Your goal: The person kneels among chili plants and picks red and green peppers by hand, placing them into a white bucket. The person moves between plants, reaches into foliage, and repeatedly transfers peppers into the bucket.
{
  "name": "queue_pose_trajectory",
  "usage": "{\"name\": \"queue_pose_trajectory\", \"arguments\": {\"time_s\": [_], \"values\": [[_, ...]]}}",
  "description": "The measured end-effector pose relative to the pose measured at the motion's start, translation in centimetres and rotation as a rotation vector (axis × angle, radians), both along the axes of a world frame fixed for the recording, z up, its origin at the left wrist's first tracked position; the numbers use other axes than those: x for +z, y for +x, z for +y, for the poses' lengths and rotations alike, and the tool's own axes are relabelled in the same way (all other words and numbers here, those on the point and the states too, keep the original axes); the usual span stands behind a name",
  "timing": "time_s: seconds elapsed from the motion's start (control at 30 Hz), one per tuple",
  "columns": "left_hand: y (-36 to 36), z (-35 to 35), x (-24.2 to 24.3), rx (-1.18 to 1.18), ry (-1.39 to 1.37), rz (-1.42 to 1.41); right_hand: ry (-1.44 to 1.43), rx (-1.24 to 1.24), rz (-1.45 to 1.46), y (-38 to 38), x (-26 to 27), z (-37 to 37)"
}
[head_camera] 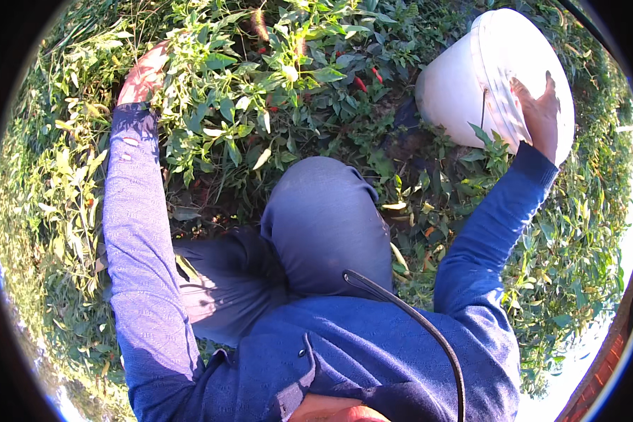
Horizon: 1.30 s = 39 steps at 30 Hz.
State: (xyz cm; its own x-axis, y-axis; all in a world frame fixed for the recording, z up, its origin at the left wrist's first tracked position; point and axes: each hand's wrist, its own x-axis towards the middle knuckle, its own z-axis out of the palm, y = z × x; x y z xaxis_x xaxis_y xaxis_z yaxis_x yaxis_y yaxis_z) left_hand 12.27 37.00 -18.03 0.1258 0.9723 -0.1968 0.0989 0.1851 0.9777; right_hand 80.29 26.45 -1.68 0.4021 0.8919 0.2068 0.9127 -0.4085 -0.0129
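Note:
My left hand [145, 74] reaches into the leafy pepper plants [227, 100] at the upper left. Leaves cover its fingers, so whether they hold anything is hidden. At the upper right my right hand [542, 113] is on a white plastic bucket [451, 87], at its rim, with thumb and fingers spread. The bucket is tilted, its wide end towards the right and its narrower base towards the left. A thin wire handle [483, 111] hangs along its side. Between my hands, a red chili pepper [360, 84] shows among the leaves, with several other red ones around it.
My bent knee [327, 221] is in the middle, close against the plants. Pale, yellowing leaves [398, 256] lie beside it. A dark cord [427, 322] loops across my blue jacket [380, 343]. Dense foliage [559, 253] continues on both sides. A fuzzy grass seed head [259, 25] stands at the top.

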Motion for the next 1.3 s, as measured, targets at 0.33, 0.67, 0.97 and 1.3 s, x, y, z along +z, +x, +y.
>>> {"name": "queue_pose_trajectory", "arguments": {"time_s": [0.33, 0.67, 0.97, 1.3], "values": [[5.4, -4.9, 2.7, 0.103, -0.201, -0.272, -0.066, 0.691, 0.435, -25.5, -9.8, 1.9], [12.5, -8.0, 4.7, -0.238, 0.092, 0.305, 0.104, 0.944, 0.930, -28.6, -21.0, 18.0], [15.3, -24.7, 7.9, -0.303, -0.336, -0.055, 0.439, 1.106, -0.088, -32.2, -15.0, 31.1], [32.2, -14.1, -11.6, 0.085, -0.579, -0.732, 0.260, 0.838, 0.233, -40.5, -5.1, 33.1]]}}
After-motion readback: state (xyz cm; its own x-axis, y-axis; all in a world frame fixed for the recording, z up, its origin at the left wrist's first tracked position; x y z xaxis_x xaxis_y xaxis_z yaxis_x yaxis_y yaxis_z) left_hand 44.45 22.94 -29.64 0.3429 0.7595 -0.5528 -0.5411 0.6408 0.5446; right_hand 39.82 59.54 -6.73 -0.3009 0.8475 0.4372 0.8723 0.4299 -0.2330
